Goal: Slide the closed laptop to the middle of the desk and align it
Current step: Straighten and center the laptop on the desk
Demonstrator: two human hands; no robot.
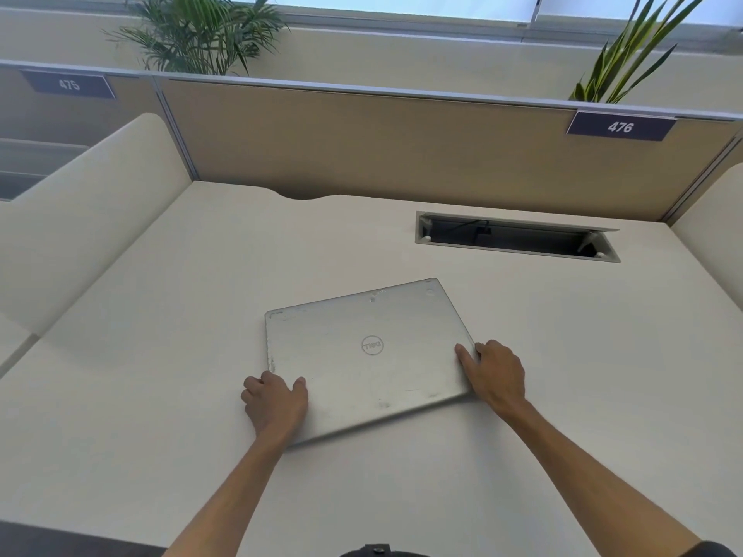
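A closed silver laptop [368, 355] with a round logo lies flat on the white desk [161, 355], near the middle and turned a little so its far edge rises to the right. My left hand [275, 400] grips its near left corner, thumb on the lid. My right hand [496, 373] holds its right edge close to the near right corner, thumb resting on top.
An open cable slot [516, 237] is set in the desk behind and to the right of the laptop. A tan partition [402, 146] with a 476 label [621, 126] closes the back. Cream side panels [80, 219] stand left and right. Plants [197, 34] rise behind.
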